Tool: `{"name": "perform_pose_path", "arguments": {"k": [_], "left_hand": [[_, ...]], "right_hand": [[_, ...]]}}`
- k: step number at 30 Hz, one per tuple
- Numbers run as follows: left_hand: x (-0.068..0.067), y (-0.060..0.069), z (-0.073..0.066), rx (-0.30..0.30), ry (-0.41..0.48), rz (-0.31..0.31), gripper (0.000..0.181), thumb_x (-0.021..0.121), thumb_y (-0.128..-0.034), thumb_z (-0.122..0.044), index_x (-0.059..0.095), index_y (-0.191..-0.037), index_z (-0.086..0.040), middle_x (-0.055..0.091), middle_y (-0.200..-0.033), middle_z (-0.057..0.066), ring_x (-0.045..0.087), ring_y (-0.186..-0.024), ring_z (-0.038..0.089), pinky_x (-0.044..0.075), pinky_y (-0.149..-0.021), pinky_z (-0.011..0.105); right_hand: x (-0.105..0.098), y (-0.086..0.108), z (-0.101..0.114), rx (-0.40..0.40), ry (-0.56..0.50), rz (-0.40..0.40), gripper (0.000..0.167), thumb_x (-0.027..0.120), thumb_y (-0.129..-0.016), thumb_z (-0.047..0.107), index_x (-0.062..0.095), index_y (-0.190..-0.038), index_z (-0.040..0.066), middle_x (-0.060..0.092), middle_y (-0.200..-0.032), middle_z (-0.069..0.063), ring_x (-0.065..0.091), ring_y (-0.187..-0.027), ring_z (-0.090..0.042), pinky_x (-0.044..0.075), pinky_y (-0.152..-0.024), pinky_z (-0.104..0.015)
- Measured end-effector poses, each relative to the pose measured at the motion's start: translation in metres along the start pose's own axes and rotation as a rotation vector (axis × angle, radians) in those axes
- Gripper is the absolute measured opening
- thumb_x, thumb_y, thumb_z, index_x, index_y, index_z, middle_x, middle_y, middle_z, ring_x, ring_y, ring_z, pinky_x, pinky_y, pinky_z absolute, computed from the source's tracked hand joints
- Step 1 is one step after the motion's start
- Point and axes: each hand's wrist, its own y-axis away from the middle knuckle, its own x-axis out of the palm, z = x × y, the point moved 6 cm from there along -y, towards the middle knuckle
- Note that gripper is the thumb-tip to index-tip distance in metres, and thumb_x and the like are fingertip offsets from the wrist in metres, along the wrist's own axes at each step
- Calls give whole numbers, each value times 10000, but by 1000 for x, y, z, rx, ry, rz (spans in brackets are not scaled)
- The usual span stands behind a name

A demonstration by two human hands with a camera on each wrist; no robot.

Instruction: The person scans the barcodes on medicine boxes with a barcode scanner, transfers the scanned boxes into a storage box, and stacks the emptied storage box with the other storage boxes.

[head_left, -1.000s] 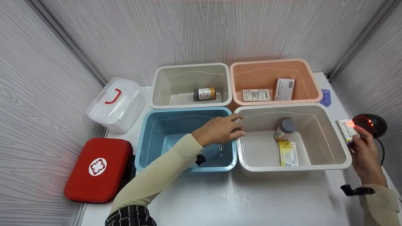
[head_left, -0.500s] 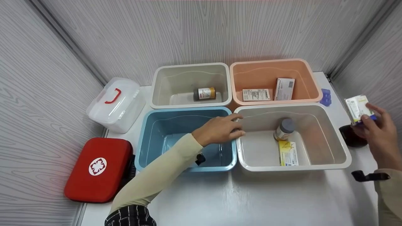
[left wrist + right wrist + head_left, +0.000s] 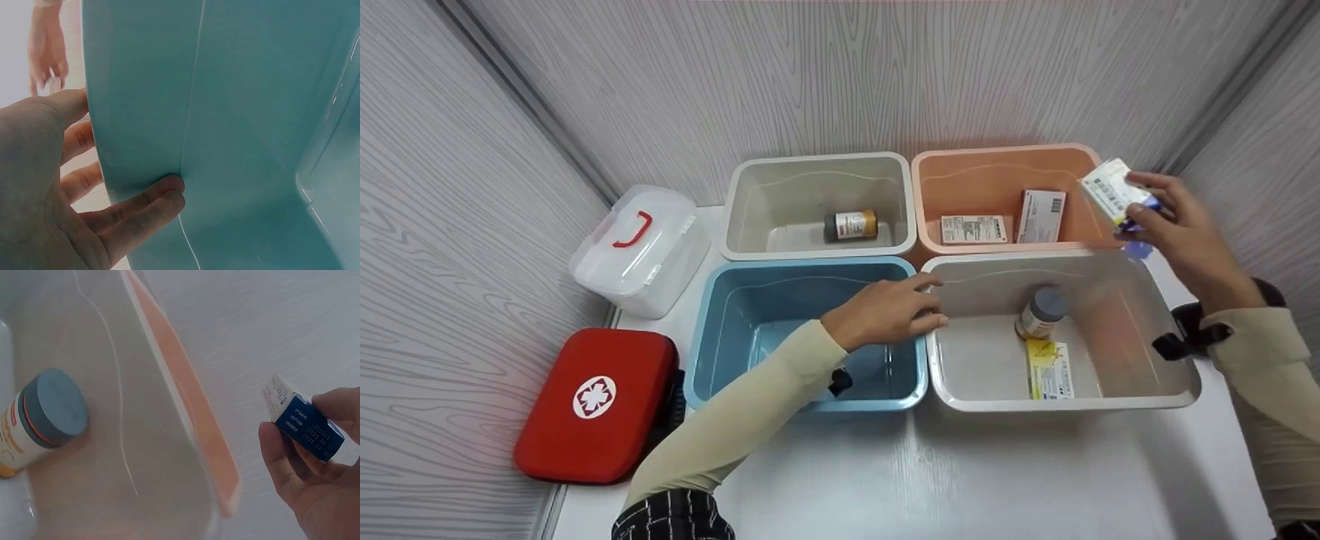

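Near the right rim of the peach bin [image 3: 975, 184], one small box [image 3: 1116, 191] was up off the counter [image 3: 975, 480] in someone's right hand [image 3: 1185, 236].
That grip was clamped on it, thumb and fingers pinching a crisp-edged little block, white with blue and yellow. The left hand [image 3: 885, 311] had a looser grip, fingers apart over the smooth rim of the glossy blue bin [image 3: 780, 285]. Inside the front beige bin [image 3: 975, 360]: a rounded, gray-capped bottle [image 3: 1041, 313] plus a flat yellow-and-white carton [image 3: 1050, 370].

The held carton [image 3: 1112, 190] is white with a dark blue end [image 3: 309, 427]. The front left bin [image 3: 802, 264] is blue, the rear right bin [image 3: 990, 180] peach; woodgrain streaks the grey wall [image 3: 825, 75].
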Motion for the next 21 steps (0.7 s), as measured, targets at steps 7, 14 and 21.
{"name": "perform_pose_path", "arguments": {"k": [7,14,21], "left_hand": [[1,0,-2,1,8,5,421,504,-1156,-470,736,-1398,-214,426,-1736,27,617,-1413,246,481,-1224,443],[-2,2,-1,26,-22,-19,416,504,-1159,-460,755,-1360,-197,464,-1708,51,659,-1352,245,535,-1153,438],[-2,1,-1,27,-28,-10,437,492,-1160,-477,742,-1385,-197,463,-1709,54,647,-1376,243,515,-1183,431]], "right_hand": [[56,-39,-15,15,299,76,571,577,-1141,200,404,-1684,223,506,-1431,-20,654,-1088,-89,609,-850,-193],[104,-76,-30,35,374,132,547,536,-1153,155,403,-1683,129,510,-1378,-99,653,-973,-76,610,-803,-198],[138,-98,-57,151,504,273,548,507,-1169,196,380,-1702,199,492,-1561,-210,692,-973,-164,635,-806,-277]]}}
